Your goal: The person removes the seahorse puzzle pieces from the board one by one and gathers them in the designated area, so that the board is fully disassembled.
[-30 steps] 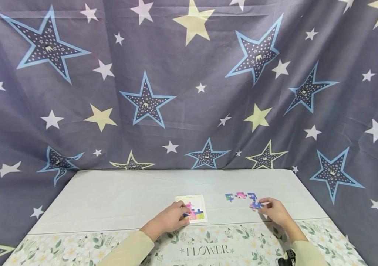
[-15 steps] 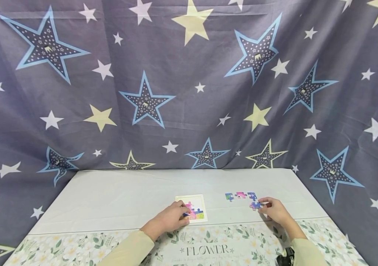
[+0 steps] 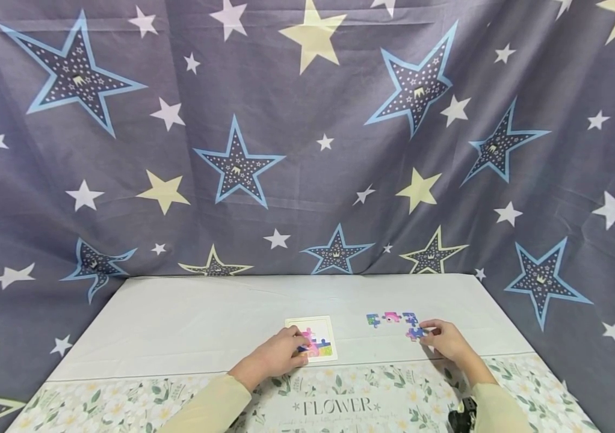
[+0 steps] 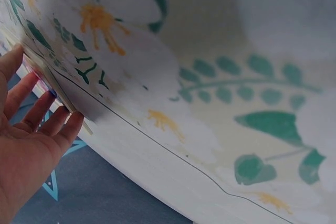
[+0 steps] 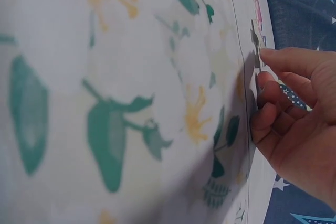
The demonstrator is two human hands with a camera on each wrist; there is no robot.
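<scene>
By the right hand (image 3: pixel 446 341), a mostly blue jigsaw piece (image 3: pixel 414 333) was pinched at the white tabletop's (image 3: pixel 221 313) right; a light, level grip was judged best. Its long axis seemed to run left-right, one knob pointing left. Leftward, the square cream frame (image 3: pixel 333 337) was touched by the loose-fingered left hand (image 3: pixel 277 353).

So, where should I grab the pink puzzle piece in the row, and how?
I'd pinch the pink piece by its near and far edges, coming from the near side. It lies flat; a green-and-blue piece sits close left, a blue piece close right, but nothing crowds its near or far edge.
</scene>
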